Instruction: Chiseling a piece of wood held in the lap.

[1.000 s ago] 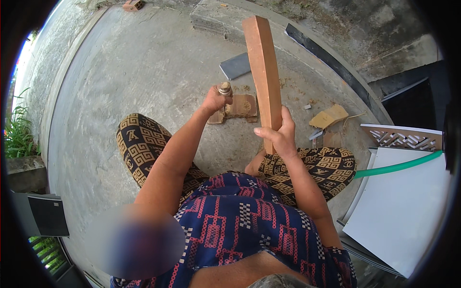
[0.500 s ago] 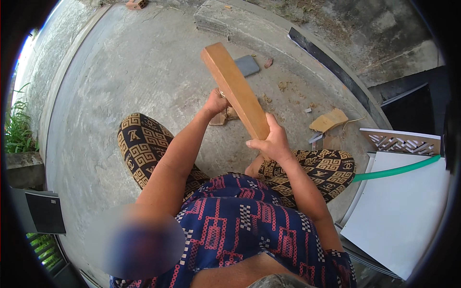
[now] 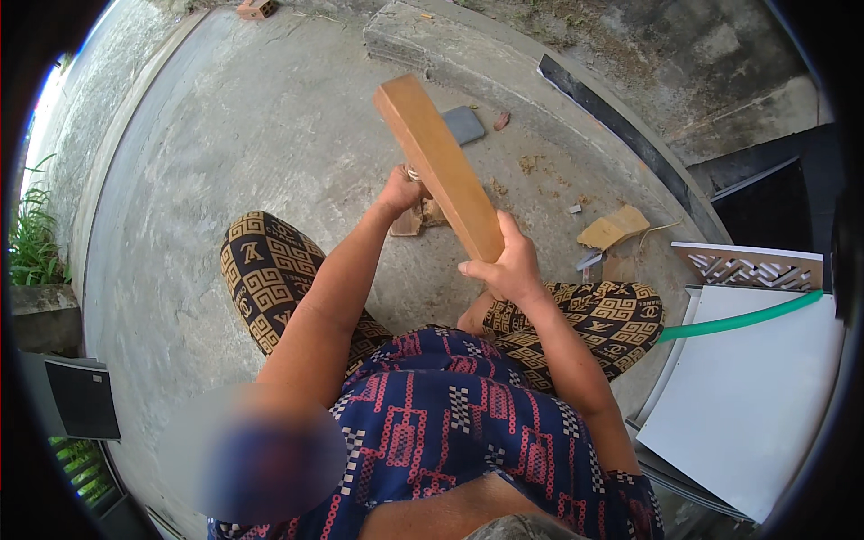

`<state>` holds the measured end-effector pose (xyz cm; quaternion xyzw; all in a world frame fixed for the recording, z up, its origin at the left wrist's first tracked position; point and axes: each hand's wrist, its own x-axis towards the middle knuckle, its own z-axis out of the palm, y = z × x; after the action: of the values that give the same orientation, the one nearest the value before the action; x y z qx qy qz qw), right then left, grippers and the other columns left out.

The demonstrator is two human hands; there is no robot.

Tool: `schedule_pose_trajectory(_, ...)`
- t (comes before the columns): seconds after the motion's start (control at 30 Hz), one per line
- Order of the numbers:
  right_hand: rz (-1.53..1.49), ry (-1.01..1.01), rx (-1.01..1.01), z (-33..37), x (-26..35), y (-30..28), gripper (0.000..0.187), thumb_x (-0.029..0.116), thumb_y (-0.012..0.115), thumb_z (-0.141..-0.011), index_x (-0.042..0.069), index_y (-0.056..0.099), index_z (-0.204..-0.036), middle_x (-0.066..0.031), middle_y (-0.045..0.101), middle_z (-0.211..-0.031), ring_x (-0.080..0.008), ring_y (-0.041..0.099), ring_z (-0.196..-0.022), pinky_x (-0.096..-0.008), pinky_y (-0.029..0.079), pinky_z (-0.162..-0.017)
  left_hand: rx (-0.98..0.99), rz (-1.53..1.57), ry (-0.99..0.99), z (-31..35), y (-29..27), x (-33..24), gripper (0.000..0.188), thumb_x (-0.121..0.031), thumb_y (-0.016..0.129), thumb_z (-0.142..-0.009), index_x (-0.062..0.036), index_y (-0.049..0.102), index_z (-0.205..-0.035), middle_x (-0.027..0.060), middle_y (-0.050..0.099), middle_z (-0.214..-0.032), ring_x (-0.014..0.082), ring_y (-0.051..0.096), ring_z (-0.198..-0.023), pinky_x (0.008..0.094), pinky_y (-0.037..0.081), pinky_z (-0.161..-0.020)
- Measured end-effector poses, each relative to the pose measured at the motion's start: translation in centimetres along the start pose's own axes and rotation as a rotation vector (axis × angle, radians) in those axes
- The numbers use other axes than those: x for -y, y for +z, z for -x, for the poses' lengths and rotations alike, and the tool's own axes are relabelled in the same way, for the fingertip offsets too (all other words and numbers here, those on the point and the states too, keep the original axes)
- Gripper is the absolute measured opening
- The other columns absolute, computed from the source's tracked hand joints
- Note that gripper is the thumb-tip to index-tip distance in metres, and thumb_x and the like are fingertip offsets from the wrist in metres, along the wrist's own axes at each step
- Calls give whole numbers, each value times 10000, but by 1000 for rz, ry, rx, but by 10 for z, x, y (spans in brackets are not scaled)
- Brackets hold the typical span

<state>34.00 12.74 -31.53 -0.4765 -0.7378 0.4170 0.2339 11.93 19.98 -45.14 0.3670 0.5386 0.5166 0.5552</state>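
Observation:
A long, smooth brown block, rectangular and wood-like, is held up slantwise over my crossed legs, its far end leaning left. My right hand grips the near end, thumb lying over the top face and fingers along the right side. At the block's left edge, about halfway along, my left hand is closed against it; most of its fingertips are hidden under the block. Something pale and ring-like shows at its knuckles. Beneath that hand, small brown chunks lie on the concrete floor, partly covered.
A grey flat slab rests beyond the block. To the right lie a yellowish broken piece and scattered crumbs. A green hose runs to a white panel. A low concrete ledge borders the far side.
The block's far end has shifted very slightly up and to the left, with both hands keeping their hold. Otherwise things look the same.

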Motion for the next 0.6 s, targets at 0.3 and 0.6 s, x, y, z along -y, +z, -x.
schedule_pose_trajectory(0.3,367,162,47,0,-3,4,693,221,796,-600,21,431,-1155,-146,636,-992,-241,626,-917,-359,481,-809,85,0,-69,-1,-7,4,174,0,696,-677,-39,635,-836,5,636,-763,102,564,-646,279,464,-567)
schedule_pose_trajectory(0.6,-178,170,-11,-4,-3,-1,714,228,786,-602,-1,486,-1208,-171,627,-1064,-292,631,-975,-376,491,-856,-237,101,-155,1,-36,14,153,-45,658,-743,-74,605,-884,26,612,-746,139,609,-635,328,543,-595)
